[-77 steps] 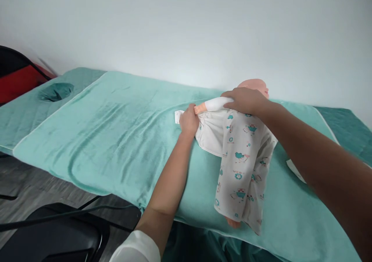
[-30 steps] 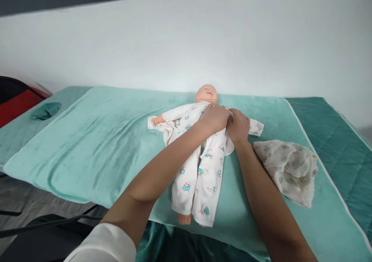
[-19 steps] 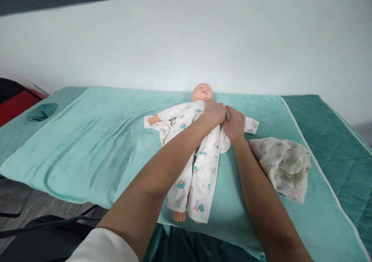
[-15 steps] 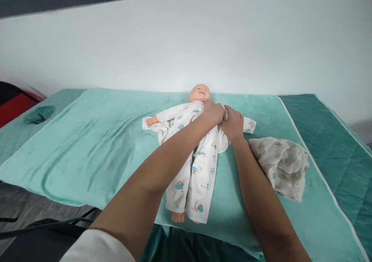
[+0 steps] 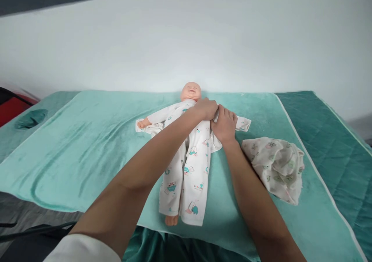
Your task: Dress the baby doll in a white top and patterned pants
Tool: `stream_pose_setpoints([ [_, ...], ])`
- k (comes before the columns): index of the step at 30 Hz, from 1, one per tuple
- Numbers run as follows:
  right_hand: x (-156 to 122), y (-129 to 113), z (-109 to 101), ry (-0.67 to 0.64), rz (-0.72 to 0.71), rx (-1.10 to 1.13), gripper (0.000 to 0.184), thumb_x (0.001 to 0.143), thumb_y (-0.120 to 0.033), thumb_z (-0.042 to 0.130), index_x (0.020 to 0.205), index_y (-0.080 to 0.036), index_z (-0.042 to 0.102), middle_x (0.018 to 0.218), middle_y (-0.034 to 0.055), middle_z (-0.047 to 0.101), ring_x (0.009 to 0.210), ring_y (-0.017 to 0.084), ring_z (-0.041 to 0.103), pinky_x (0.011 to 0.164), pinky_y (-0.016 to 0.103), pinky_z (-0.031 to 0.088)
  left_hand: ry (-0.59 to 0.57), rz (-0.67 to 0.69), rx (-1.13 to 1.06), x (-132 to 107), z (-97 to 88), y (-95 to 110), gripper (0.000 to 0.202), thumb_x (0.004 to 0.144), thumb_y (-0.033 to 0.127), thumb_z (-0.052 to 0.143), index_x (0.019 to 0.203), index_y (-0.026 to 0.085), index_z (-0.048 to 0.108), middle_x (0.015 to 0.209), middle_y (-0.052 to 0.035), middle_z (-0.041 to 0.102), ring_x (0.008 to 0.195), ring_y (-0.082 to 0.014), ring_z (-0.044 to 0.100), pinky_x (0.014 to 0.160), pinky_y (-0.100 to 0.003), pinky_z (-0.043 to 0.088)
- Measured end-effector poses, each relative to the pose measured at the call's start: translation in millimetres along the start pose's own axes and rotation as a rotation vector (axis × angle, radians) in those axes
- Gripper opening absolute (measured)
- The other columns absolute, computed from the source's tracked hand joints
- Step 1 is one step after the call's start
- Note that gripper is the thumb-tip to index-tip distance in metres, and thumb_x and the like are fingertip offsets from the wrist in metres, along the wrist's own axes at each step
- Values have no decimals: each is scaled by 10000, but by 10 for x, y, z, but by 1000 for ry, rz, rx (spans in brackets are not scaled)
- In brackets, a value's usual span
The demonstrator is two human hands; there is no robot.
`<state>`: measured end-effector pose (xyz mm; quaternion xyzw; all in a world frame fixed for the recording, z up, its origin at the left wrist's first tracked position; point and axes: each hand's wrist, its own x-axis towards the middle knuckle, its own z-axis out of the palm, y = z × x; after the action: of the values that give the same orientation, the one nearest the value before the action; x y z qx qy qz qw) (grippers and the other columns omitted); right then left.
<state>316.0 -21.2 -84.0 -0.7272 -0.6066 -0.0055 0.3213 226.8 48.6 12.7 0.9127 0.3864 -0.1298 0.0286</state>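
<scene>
A baby doll [image 5: 191, 91] lies on its back, head toward the wall, in white baby clothes [image 5: 193, 176] printed with small teal and pink pictures. Its arm on the left of the view stretches out over a loose white sleeve. My left hand [image 5: 205, 109] is closed at the doll's shoulder on the right of the view, on what looks like the edge of the garment. Right beside it, my right hand [image 5: 225, 123] is curled round the doll's arm and the white cloth there. A printed cuff [image 5: 243, 124] sticks out past it. My hands cover most of that arm.
A crumpled printed white cloth [image 5: 274, 167] lies right of my right forearm. The doll rests on a light green blanket [image 5: 110, 145] over a darker green quilted cover [image 5: 334, 149]. A hole [image 5: 31, 118] shows at the far left, near a red and black object [image 5: 13, 109]. A white wall stands behind.
The whole view has shifted slightly, so the doll and hands sit a little further left. Both hands stay at the same shoulder and arm, with little change in grip.
</scene>
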Motion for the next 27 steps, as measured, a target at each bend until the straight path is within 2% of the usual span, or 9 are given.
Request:
stream_pose_setpoints([
  [4, 11, 8, -27, -13, 33, 19, 525, 882, -248, 474, 1392, -138, 523, 1300, 173, 650, 1192, 356, 548, 1075, 499, 319, 26, 8, 53, 56, 87, 82, 260, 854, 203, 599, 1089, 152, 697, 1214, -156, 658, 1184, -341, 524, 926, -440, 464],
  [10, 32, 4, -108, -41, 73, 66, 521, 863, -184, 440, 1370, -154, 557, 1274, 145, 680, 1173, 340, 573, 1074, 483, 336, 36, 19, 136, 253, 211, 113, 319, 854, 165, 582, 1154, 165, 690, 1267, -161, 645, 1264, -330, 481, 1020, -459, 408],
  [13, 28, -3, -123, -44, 84, 66, 503, 858, -186, 447, 1343, -146, 574, 1273, 153, 681, 1192, 342, 565, 1094, 494, 322, -23, 29, 121, 340, 215, 77, 296, 824, 168, 608, 1100, 172, 714, 1209, -152, 685, 1190, -315, 564, 979, -429, 449],
  [17, 14, 20, -140, -38, 80, 93, 501, 846, -189, 457, 1332, -160, 577, 1288, 153, 673, 1218, 339, 555, 1116, 513, 307, -115, 32, 87, 350, 164, 33, 329, 777, 167, 641, 1097, 182, 714, 1080, -134, 737, 990, -289, 676, 864, -384, 507],
  [22, 14, 116, -156, 11, 109, 214, 496, 812, -184, 440, 1277, -203, 613, 1280, 107, 683, 1186, 307, 585, 1101, 500, 356, -76, 30, 86, 203, 31, -83, 503, 746, 141, 641, 1244, 208, 657, 1120, -143, 730, 1055, -320, 684, 891, -397, 510],
  [27, 45, 211, -155, 85, 200, 374, 435, 808, -215, 421, 1178, -212, 649, 1169, 97, 717, 1059, 289, 636, 975, 452, 470, -54, 18, 102, 56, -110, -283, 521, 761, 150, 616, 1277, 218, 619, 1158, -144, 707, 1028, -318, 685, 871, -400, 511],
])
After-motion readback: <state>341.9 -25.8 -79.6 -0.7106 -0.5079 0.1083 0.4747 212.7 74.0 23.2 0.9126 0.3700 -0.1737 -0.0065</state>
